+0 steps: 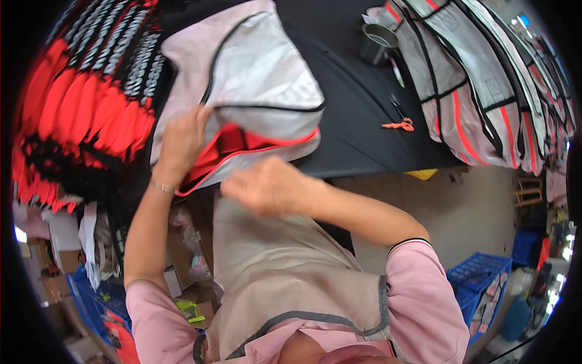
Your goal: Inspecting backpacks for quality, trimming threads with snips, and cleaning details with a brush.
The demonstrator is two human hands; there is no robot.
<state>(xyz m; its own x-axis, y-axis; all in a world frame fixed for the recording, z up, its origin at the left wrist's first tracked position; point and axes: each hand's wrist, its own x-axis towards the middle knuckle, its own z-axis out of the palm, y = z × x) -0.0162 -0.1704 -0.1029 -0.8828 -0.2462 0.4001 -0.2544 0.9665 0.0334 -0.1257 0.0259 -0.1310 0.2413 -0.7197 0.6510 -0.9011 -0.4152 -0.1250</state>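
Observation:
A pale grey and pinkish fabric bag (pixel 260 67) with black piping lies on the black-covered table in front of me. Its front opening gapes and shows a bright red lining (pixel 233 142). My left hand (pixel 182 142) is closed on the bag at the left end of the opening, fingertips at the black-edged seam. Close to the lower edge of the opening is my right hand (pixel 267 185), fingers curled in and slightly smeared by motion. What it holds, if anything, is hidden.
Red pieces with grey twisted cords (pixel 85 109) are heaped at the left. A metal cup (pixel 379 43) and small scissors with orange handles (pixel 400 121) lie right of the bag. Stacked grey bags (pixel 479 85) fill the table's right end. Blue crates (pixel 479 273) stand below at the right.

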